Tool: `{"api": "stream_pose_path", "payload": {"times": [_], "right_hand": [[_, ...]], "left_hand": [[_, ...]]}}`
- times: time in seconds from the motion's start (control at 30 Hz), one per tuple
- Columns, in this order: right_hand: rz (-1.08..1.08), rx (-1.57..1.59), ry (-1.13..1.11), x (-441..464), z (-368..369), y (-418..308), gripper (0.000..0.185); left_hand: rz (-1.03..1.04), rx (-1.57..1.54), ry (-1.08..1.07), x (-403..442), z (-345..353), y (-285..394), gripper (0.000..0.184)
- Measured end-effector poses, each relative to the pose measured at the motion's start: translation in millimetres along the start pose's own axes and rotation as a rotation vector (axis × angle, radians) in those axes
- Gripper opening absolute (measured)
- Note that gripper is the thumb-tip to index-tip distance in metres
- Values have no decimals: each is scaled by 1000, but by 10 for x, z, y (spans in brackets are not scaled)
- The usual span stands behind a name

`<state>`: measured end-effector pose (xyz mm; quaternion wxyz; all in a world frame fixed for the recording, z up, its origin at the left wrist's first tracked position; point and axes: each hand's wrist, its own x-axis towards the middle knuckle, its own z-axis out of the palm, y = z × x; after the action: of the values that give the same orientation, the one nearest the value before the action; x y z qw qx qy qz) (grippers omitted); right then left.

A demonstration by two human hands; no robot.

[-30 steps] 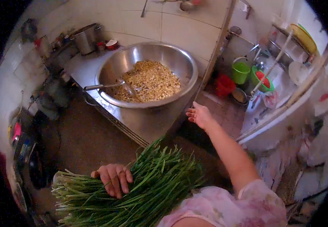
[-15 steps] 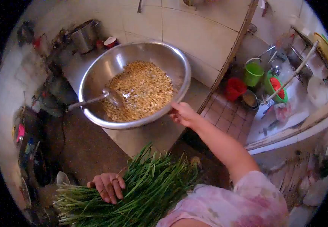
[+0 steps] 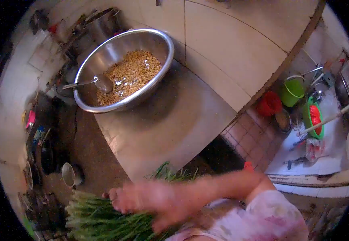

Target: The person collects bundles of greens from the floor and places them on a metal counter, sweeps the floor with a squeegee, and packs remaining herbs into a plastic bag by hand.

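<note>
A big bunch of long green chives (image 3: 102,221) with pale stem ends lies across my front at the bottom. My right hand (image 3: 154,199) is over it, blurred by motion, and whether its fingers grip the stems is unclear. Almost all of my left hand (image 3: 107,195) is hidden behind the right one; only a bit of finger shows at the bunch, which stays held against me. Farther off, a wide steel bowl (image 3: 152,86) of yellowish-brown grains (image 3: 136,70) stands tilted in view on a pale tabletop (image 3: 170,128). A metal ladle (image 3: 102,83) rests in the grains, its handle over the rim.
A tiled wall (image 3: 222,44) runs behind the table. At right, beyond its edge, are a green bucket (image 3: 292,92), a red bucket (image 3: 269,103) and a green basin (image 3: 321,128) with something red. Pots and a pale saucepan (image 3: 69,174) stand at left.
My right hand has let go of the bowl's rim and come back over the chives, covering my left hand. The bowl now sits farther up and left, exposing more tabletop. The view has shifted.
</note>
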<state>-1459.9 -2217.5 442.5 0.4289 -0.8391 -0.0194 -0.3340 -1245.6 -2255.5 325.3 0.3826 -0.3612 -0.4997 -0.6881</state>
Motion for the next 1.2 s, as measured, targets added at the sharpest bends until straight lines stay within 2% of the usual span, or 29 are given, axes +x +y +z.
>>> {"api": "stream_pose_path", "payload": {"times": [0.03,0.1,0.13,0.2,0.27,0.3,0.4,0.5,0.63,0.7,0.77,0.83,0.93,1.03,1.1,1.2], "right_hand": [[-6,-149,56,-56,71,-342,52],[46,-310,149,-221,190,-591,37],[103,-330,180,-268,249,-551,39],[231,-433,198,-421,385,-344,55],[378,-577,165,-607,365,-57,84],[449,-597,127,-614,203,85,89],[595,-730,246,-892,70,343,93],[774,-654,315,-1161,-266,531,96],[870,-549,431,-1532,-967,637,95],[911,-458,536,-1736,-1364,813,91],[966,-683,492,-1972,-1833,1025,78],[1022,-508,707,-2200,-2131,1137,63],[906,-157,1184,-2417,-2198,1325,58],[785,-598,1137,-2365,-1945,1236,57],[825,-1000,887,-2074,-1568,924,62],[834,-1121,471,-1835,-1234,888,63]], "left_hand": [[28,-16,20,-32,-105,-138,51],[137,-30,-12,-317,-350,-464,47],[163,-52,-10,-432,-483,-643,47],[179,-84,18,-520,-664,-950,47],[193,-92,71,-458,-824,-1190,47],[198,-101,105,-407,-968,-1279,47],[175,-114,244,-209,-1168,-1572,47],[153,-132,447,21,-1340,-1793,47],[105,-132,785,338,-1615,-2020,47],[86,-120,928,464,-1737,-2087,48],[60,-104,1031,587,-1830,-2131,48],[32,-101,1123,690,-1915,-2142,48],[-24,-100,1218,831,-2037,-2104,49],[-56,-120,1284,877,-2082,-2032,49],[-54,-126,1325,941,-2109,-2034,50],[-48,-107,1415,1131,-2202,-2093,50]]}}
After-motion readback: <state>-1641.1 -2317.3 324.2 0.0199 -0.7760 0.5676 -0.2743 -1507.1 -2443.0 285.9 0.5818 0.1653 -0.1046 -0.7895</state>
